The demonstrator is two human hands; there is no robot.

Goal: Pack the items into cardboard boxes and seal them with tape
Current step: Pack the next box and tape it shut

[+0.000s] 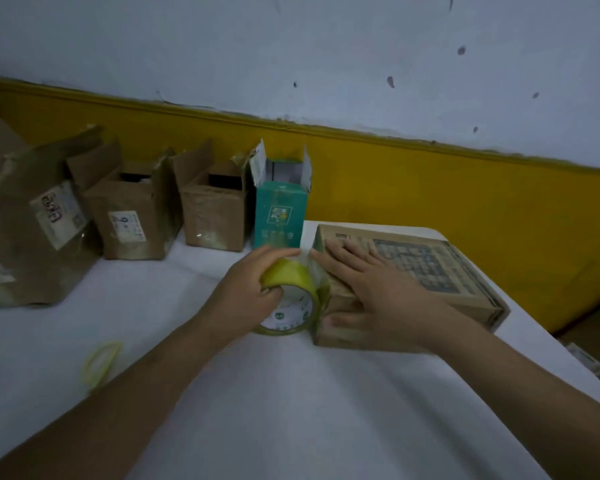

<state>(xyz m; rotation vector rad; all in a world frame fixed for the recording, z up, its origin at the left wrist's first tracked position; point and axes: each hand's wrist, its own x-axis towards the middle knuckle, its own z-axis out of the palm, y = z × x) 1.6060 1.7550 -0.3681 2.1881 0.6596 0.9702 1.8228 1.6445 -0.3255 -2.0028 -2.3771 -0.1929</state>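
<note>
A flat cardboard box (440,271) with a printed dark grid on top lies closed on the white table at the right. My right hand (364,292) rests flat on its near left end, fingers straight, thumb down the side. My left hand (253,285) grips a roll of yellowish clear tape (291,299) standing against the box's left end. A strip of tape runs from the roll up onto the box's top edge by my right fingertips.
Along the wall stand a teal carton (279,216) with open flaps and three open brown boxes (215,216), (136,220), (45,233). A thin, nearly spent tape ring (101,362) lies on the white table (291,393) at the near left. The table's right edge drops off beyond the flat box.
</note>
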